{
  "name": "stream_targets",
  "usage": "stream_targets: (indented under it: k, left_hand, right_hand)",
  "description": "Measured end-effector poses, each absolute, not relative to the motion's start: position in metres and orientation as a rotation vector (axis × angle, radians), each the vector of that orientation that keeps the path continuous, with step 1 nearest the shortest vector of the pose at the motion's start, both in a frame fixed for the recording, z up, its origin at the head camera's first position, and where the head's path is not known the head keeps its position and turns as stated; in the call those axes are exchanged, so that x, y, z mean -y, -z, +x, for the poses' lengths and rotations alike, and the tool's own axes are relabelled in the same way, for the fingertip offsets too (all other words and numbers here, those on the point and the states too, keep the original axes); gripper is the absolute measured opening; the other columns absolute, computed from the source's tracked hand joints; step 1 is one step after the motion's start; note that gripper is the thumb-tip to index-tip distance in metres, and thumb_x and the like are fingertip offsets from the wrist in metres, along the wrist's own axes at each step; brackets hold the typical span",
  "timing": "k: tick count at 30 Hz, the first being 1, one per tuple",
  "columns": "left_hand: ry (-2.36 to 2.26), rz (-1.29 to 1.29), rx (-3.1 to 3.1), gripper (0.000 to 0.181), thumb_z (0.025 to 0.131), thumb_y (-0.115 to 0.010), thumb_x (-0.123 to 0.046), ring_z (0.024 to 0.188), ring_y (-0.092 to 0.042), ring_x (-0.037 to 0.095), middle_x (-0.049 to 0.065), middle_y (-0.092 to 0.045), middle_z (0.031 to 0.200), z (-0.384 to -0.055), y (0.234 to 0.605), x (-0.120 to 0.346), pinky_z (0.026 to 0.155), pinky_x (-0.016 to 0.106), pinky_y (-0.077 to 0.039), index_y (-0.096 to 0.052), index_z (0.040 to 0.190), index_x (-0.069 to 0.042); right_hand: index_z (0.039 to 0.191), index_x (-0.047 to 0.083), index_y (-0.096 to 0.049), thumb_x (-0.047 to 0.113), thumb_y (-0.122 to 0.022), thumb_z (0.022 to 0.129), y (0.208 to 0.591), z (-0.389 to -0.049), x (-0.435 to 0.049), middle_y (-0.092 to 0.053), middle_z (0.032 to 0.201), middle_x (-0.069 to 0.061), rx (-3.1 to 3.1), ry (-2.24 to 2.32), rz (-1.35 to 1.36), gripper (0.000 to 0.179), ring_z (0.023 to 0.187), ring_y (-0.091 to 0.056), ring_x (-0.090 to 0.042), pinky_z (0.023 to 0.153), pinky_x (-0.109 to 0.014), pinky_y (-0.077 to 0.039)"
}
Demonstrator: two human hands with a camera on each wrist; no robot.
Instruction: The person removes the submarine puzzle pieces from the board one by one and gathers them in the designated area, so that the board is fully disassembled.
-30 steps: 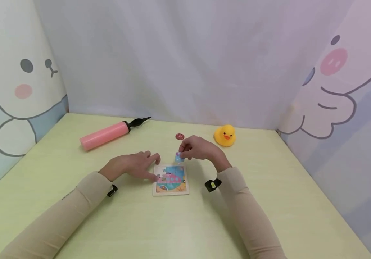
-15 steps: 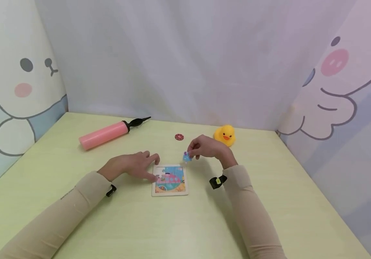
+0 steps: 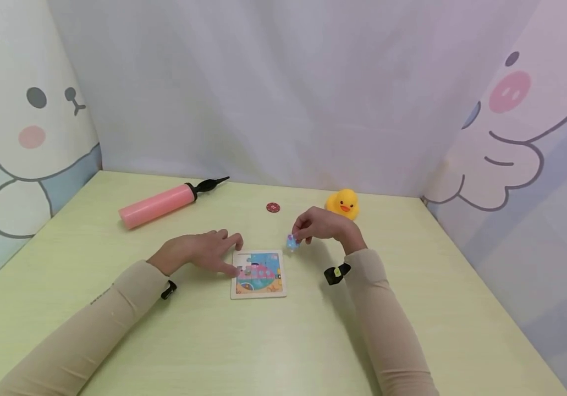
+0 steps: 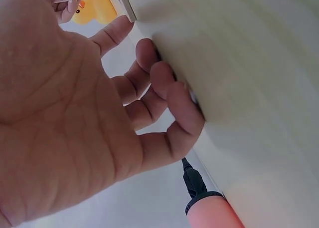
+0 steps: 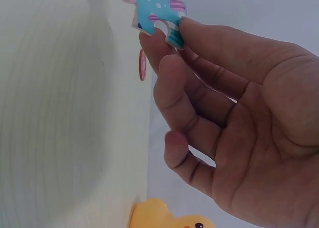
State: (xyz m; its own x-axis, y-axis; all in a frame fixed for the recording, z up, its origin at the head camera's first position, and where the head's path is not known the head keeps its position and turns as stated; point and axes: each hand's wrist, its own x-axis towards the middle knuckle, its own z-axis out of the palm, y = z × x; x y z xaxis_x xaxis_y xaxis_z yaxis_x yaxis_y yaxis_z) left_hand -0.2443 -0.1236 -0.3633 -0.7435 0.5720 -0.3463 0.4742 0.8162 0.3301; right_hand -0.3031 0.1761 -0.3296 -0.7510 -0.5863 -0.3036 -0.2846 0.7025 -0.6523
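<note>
My right hand (image 3: 324, 224) pinches a blue jigsaw piece (image 3: 292, 242) between thumb and fingers, just above the table, right of the puzzle tray's far corner. Up close in the right wrist view, the jigsaw piece (image 5: 155, 8) shows white and pink spots and a rounded notch. The square puzzle tray (image 3: 263, 296), pale-rimmed, holds a sea-themed picture with a bare patch at its upper left. My left hand (image 3: 208, 251) lies at the tray's left side, thumb touching its edge. In the left wrist view the fingers (image 4: 149, 53) are bent, tips on the table, holding nothing.
A pink hand pump (image 3: 159, 206) with a black nozzle lies at the back left of the table (image 3: 263, 352). Behind the tray is a red round chip (image 3: 273, 207). A yellow rubber duck (image 3: 345, 203) sits beyond my right hand. A curtain (image 3: 273, 99) hangs behind.
The right hand has moved to the right, carrying the jigsaw piece from behind the tray to beside its far right corner; the piece has turned. The left hand stays in place.
</note>
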Motion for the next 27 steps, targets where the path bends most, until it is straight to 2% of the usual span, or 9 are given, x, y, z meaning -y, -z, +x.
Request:
stream_targets:
  k: [8, 11, 18, 27]
  left_hand:
    - [-0.306, 0.766, -2.555, 0.058, 0.088, -0.070, -0.055, 0.093, -0.049, 0.024, 0.008, -0.047, 0.104, -0.246, 0.363, 0.124, 0.076, 0.040, -0.041, -0.043, 0.126, -0.020]
    - [-0.302, 0.771, -2.556, 0.058, 0.088, -0.069, -0.054, 0.093, -0.049, 0.024, 0.008, -0.047, 0.104, -0.246, 0.363, 0.124, 0.076, 0.040, -0.041, -0.043, 0.126, -0.020]
    - [-0.304, 0.780, -2.559, 0.058, 0.089, -0.069, -0.054, 0.092, -0.049, 0.024, 0.008, -0.047, 0.104, -0.246, 0.364, 0.126, 0.076, 0.039, -0.041, -0.043, 0.127, -0.019]
    - [-0.305, 0.785, -2.551, 0.058, 0.089, -0.069, -0.055, 0.092, -0.049, 0.025, 0.008, -0.047, 0.104, -0.249, 0.368, 0.126, 0.077, 0.039, -0.041, -0.043, 0.126, -0.020]
  right_hand:
    - [0.095, 0.006, -0.071, 0.017, -0.068, 0.096, 0.334, -0.308, -0.183, -0.067, 0.091, -0.007, -2.403, 0.727, -0.631, 0.011, 0.080, -0.061, -0.021, 0.089, -0.047, -0.049]
    - [0.096, 0.007, -0.071, 0.018, -0.068, 0.097, 0.337, -0.310, -0.186, -0.065, 0.089, -0.007, -2.407, 0.697, -0.633, 0.011, 0.080, -0.058, -0.022, 0.085, -0.045, -0.049]
    - [0.095, 0.012, -0.071, 0.019, -0.068, 0.096, 0.341, -0.316, -0.196, -0.061, 0.086, -0.001, -2.389, 0.638, -0.750, 0.007, 0.078, -0.052, -0.018, 0.071, -0.030, -0.042]
    - [0.097, 0.011, -0.071, 0.017, -0.068, 0.096, 0.349, -0.321, -0.205, -0.062, 0.087, -0.001, -2.390, 0.621, -0.734, 0.007, 0.079, -0.052, -0.016, 0.072, -0.028, -0.041]
